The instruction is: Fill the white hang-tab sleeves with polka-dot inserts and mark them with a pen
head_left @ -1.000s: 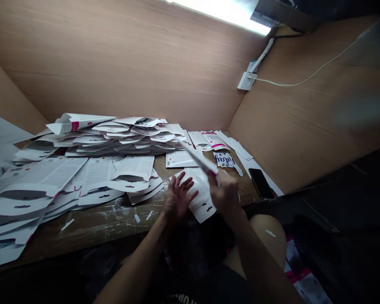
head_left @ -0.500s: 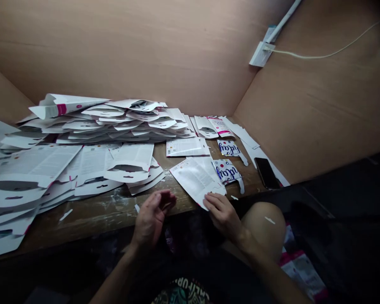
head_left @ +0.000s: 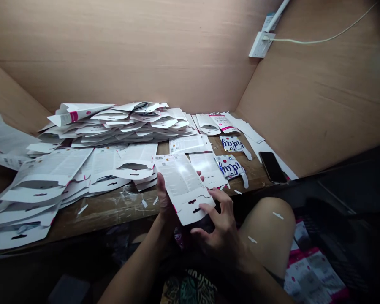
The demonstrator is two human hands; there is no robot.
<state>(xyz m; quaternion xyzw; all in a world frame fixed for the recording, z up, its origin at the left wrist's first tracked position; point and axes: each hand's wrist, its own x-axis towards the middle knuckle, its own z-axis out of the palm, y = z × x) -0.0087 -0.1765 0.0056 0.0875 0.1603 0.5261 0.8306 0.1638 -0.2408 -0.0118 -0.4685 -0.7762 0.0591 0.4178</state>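
My left hand [head_left: 164,202] grips a flat white printed packaging card [head_left: 182,185] from beneath, at the table's front edge. My right hand [head_left: 220,228] has its fingers spread, the fingertips touching the card's lower end near its hanger slot. Just behind the card another white card [head_left: 209,168] lies on the wooden table [head_left: 114,207]. Two cards with blue lettering [head_left: 230,166] lie to its right.
A large heap of white cards [head_left: 114,122] covers the table's back and left. A black phone [head_left: 272,166] lies at the right edge. Wooden walls enclose the table; a socket [head_left: 259,44] with a white cable is on the right wall. More packs [head_left: 310,270] lie on the floor by my knee.
My left hand, which was empty half a second ago, now holds a white card raised off the table. My right hand moved from the lying card onto the held one.
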